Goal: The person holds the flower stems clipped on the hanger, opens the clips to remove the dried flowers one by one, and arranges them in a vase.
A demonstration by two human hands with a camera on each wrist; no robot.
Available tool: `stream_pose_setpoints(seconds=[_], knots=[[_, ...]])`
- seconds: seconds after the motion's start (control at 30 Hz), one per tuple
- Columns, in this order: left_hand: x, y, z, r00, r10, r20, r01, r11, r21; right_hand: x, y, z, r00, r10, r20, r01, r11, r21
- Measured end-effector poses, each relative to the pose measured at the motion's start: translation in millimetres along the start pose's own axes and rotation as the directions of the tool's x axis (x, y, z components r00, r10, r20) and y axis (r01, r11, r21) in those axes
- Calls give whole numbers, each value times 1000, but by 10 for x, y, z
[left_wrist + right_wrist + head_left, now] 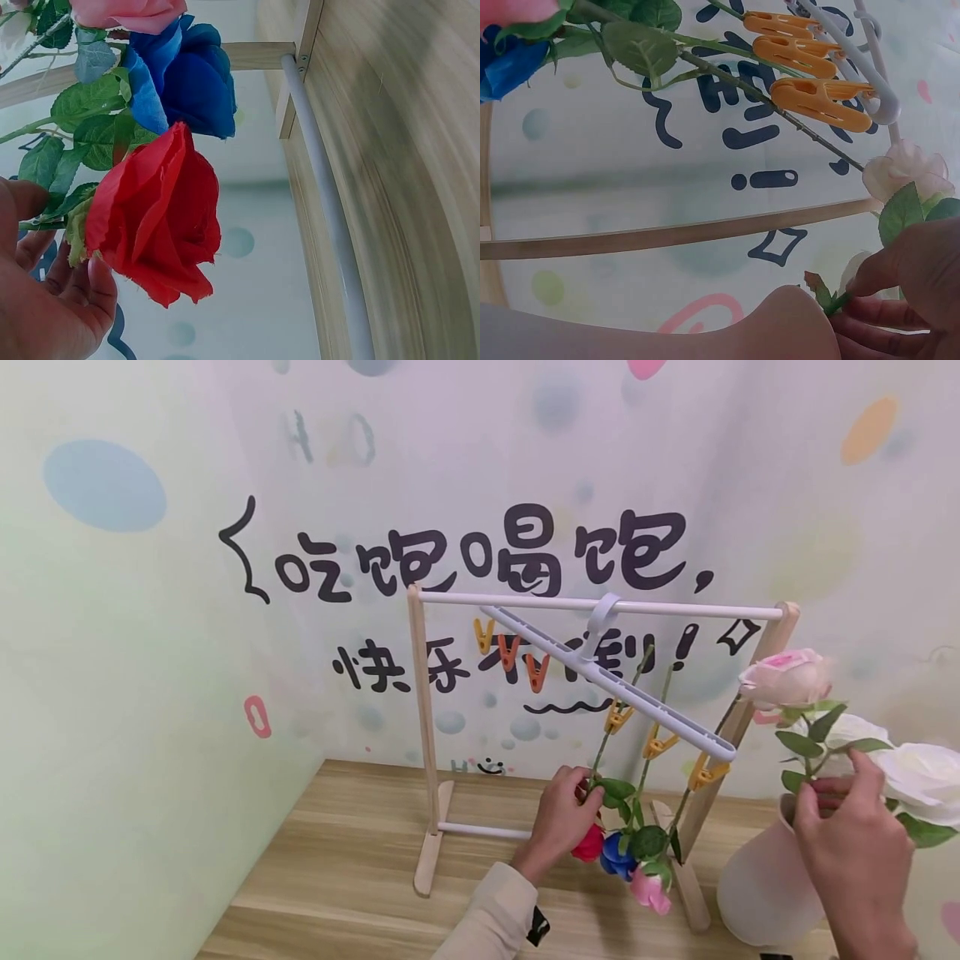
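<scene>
The red rose (161,217) hangs head down, and my left hand (566,814) holds its stem just under the bloom between thumb and fingers. Beside it hang a blue rose (184,79) and a pink rose (651,889), also upside down. Yellow-orange clips (821,103) on the pale hanger (637,697) grip the stems. At the mouth of the white vase (768,881), my right hand (858,839) pinches a green flower stem (838,303). Around that hand are a pale pink rose (787,678) and white roses (926,777); which bloom the pinched stem carries, I cannot tell.
A wooden rack (423,718) with a white top bar (525,602) carries the hanger. Unused yellow and orange clips (508,652) dangle from the hanger's far end. The rack and vase stand on a wood-grain table (337,860) against a printed wall.
</scene>
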State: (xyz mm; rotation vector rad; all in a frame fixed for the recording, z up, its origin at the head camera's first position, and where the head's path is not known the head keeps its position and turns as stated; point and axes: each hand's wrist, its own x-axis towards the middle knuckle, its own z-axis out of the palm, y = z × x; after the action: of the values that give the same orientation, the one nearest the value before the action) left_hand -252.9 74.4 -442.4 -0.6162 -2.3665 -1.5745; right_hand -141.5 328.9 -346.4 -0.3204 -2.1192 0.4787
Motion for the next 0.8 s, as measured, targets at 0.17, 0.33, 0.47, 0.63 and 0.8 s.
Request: stream_pose_setpoints(seconds=[0.17,0.33,0.47,0.63,0.8], knots=[[-5,1,-2,1000,5,-8,-5,1000,13,-29,-3,7,999,4,34,-3,1000,-22],[-3,8,-6,1000,-2,-4,2,1000,9,-77,-25,9,999,27,20,-27,999,-18],[-2,7,-17,1000,-10,-2,10,1000,0,-95,-38,41,999,9,-32,-9,1000,-17],[-2,1,-26,1000,-7,11,7,1000,-17,-93,-13,94,998,18,-56,-20,999,-39],[-8,-7,-46,999,1,32,0,1000,-21,-119,23,112,997,68,-25,-70,994,-84]])
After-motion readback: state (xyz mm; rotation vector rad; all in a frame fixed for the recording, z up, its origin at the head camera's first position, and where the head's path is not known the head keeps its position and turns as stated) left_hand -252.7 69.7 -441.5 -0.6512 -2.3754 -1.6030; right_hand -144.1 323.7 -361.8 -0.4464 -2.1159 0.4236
